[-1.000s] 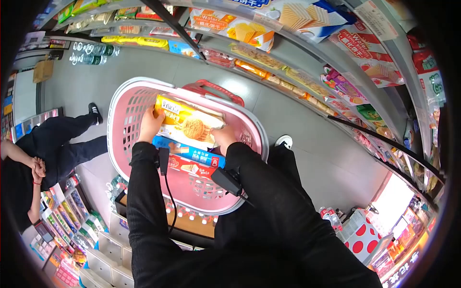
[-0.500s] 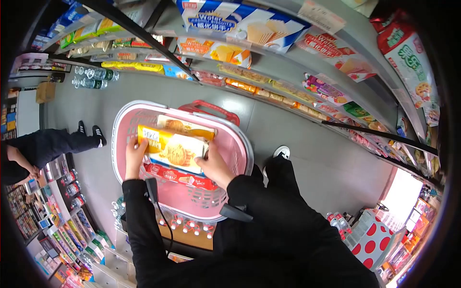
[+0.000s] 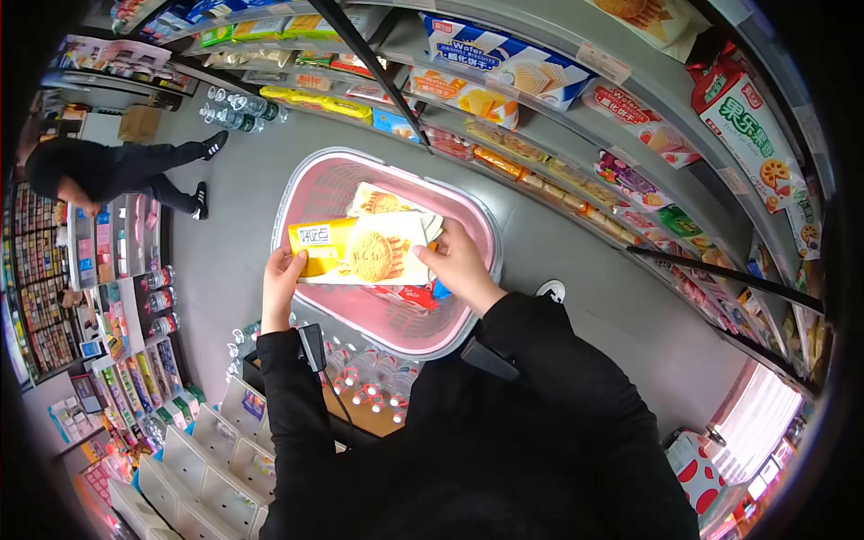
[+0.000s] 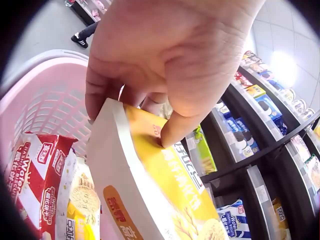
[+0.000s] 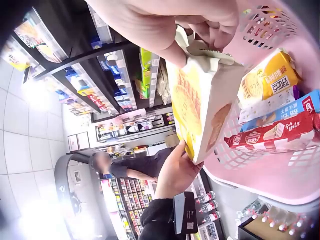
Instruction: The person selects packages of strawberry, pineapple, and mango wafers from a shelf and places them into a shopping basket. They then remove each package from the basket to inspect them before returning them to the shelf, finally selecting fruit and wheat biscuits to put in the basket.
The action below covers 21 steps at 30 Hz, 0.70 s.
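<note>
A yellow-and-white biscuit pack (image 3: pixel 364 250) with a printed cookie is held above a pink shopping basket (image 3: pixel 328 310). My left hand (image 3: pixel 281 277) pinches its left end, thumb on the printed face in the left wrist view. At the other end, my right hand (image 3: pixel 461 265) grips the crimped, serrated edge, clearest in the right wrist view. Down in the basket lie a similar yellow biscuit pack (image 5: pixel 272 77), a blue wafer pack (image 5: pixel 287 110) and a red wafer pack (image 5: pixel 275 134). The held pack hides part of them in the head view.
Shelves of wafers and biscuits (image 3: pixel 504 67) curve along the upper right. Bottles with red and white caps (image 3: pixel 373 378) stand below the basket. At the left, a person in dark clothes (image 3: pixel 117 171) stands by display racks. Large water bottles (image 3: pixel 243 108) sit on the floor.
Both hands have raised the biscuit pack from inside the basket to above it, uncovering the similar pack behind and covering much of the blue and red packs. The head view has shifted.
</note>
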{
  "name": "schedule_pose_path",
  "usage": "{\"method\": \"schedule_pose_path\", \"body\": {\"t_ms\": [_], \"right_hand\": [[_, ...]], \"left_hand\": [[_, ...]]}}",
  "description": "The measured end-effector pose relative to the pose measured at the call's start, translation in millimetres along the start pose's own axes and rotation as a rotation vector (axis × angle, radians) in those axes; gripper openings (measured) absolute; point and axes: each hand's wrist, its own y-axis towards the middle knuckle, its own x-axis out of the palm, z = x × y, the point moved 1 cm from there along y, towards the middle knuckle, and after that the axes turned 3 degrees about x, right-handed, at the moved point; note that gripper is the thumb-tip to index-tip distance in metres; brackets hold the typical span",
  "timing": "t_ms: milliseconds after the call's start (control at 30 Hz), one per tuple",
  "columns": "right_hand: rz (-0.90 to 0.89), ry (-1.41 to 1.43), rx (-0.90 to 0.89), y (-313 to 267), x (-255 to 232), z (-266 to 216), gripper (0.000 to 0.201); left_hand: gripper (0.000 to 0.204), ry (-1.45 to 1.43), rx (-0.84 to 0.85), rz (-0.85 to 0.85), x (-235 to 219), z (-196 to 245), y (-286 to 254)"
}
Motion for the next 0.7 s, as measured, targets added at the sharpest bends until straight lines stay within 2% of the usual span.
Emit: {"method": "schedule_pose_path", "body": {"t_ms": [67, 133, 233, 267, 300, 367, 433, 467, 567, 700], "right_hand": [[-0.012, -0.008, 0.002, -1.1, -7.6, -11.7, 0.039], [-0.151, 0.087, 0.061, -3.0, -14.7, -25.8, 0.035], [-0.199, 0.198, 0.020, -17.5, -24.2, -65.6, 0.030], [-0.187, 0.126, -0.008, -10.1, -33.9, -70.8, 0.031], [-0.172, 0.168, -0.023, -19.7, -37.5, -70.3, 0.033], [-0.151, 0.121, 0.111, -34.4, -54.6, -102.0, 0.039], [-0.103, 0.130, 0.019, -43.4, -72.2, -110.4, 0.044], [-0.096, 0.133, 0.038, -53.9, -82.3, -125.3, 0.047], [-0.031, 0.115, -0.064, -80.6, -117.2, -151.5, 0.044], [0.081, 0.133, -0.185, -130.4, -164.9, -184.2, 0.030]], "left_hand": [[0.030, -0.009, 0.021, 0.025, -1.6, 18.4, -8.9], [0.034, -0.019, 0.050, 0.051, -1.7, 28.8, -15.6], [0.044, -0.088, 0.117, -0.032, 10.8, 46.8, -29.7], [0.043, -0.084, 0.140, -0.062, 14.1, 46.9, -30.8], [0.042, -0.079, 0.164, -0.092, 17.6, 45.1, -36.5], [0.040, -0.199, 0.233, -0.060, 35.7, 50.1, -44.7], [0.039, -0.327, 0.227, -0.041, 52.7, 57.5, -53.3], [0.039, -0.397, 0.212, -0.061, 62.9, 70.5, -59.7], [0.037, -0.496, 0.204, -0.136, 89.9, 107.7, -78.1], [0.036, -0.548, 0.270, -0.282, 130.2, 154.3, -92.5]]}}
